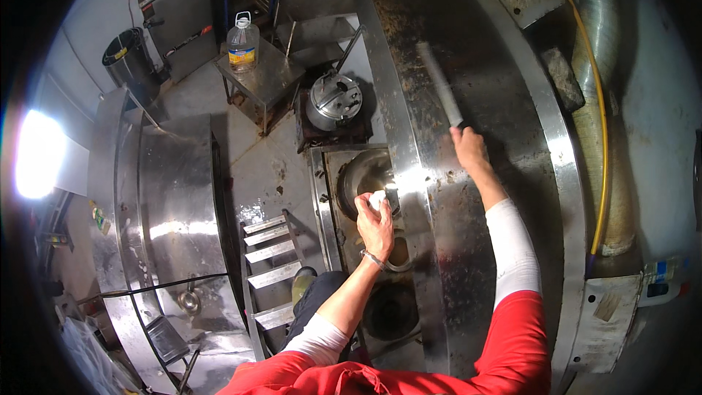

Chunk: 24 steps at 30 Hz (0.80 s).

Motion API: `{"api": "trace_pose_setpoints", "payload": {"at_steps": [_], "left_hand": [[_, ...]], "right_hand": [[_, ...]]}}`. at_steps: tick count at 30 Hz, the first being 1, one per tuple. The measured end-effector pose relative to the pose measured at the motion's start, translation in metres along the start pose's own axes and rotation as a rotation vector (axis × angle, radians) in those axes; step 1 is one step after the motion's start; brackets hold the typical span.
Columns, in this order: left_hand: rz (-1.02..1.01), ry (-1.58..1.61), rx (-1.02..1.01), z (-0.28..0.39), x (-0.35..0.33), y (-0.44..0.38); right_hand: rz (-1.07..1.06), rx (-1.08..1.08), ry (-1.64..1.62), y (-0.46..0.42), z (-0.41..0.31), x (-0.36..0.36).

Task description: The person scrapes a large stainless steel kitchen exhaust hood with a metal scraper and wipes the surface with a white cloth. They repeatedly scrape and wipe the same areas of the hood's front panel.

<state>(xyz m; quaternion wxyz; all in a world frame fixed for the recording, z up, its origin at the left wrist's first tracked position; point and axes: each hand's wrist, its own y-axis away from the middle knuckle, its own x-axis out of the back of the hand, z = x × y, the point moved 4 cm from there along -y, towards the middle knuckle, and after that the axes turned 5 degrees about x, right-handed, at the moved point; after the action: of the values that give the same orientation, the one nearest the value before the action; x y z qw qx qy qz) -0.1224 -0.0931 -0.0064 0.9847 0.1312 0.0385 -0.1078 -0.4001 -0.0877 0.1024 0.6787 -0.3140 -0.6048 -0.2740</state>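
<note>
My right hand (470,150) is closed on the handle of a long flat tool (440,85), blurred, its blade pointing away over the stained upper surface of a stainless steel hood (466,93). Pinched in the fingers of my left hand (376,227) is a small white wad (377,199); its material cannot be told. That hand, with a bracelet at the wrist, is over the stove, near a large metal wok (366,175). A dark round burner opening (391,310) lies closer to me.
Below stands an aluminium ladder (274,274), with my shoe (301,283) beside its rungs. A lidded metal pot (335,100) and a table (266,79) bearing a plastic jug (243,44) are beyond. A yellow hose (602,137) runs along a duct (595,88) at right; a steel counter (181,186) is left.
</note>
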Motion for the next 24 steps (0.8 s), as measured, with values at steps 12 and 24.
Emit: {"api": "trace_pose_setpoints", "payload": {"at_steps": [12, 24], "left_hand": [[-0.011, 0.001, 0.029, 0.000, 0.001, -0.002], [0.021, 0.043, -0.027, 0.002, 0.005, -0.006]], "right_hand": [[-0.146, -0.202, -0.215, -0.019, -0.013, 0.021], [-0.040, 0.004, 0.065, 0.001, 0.006, 0.003]]}}
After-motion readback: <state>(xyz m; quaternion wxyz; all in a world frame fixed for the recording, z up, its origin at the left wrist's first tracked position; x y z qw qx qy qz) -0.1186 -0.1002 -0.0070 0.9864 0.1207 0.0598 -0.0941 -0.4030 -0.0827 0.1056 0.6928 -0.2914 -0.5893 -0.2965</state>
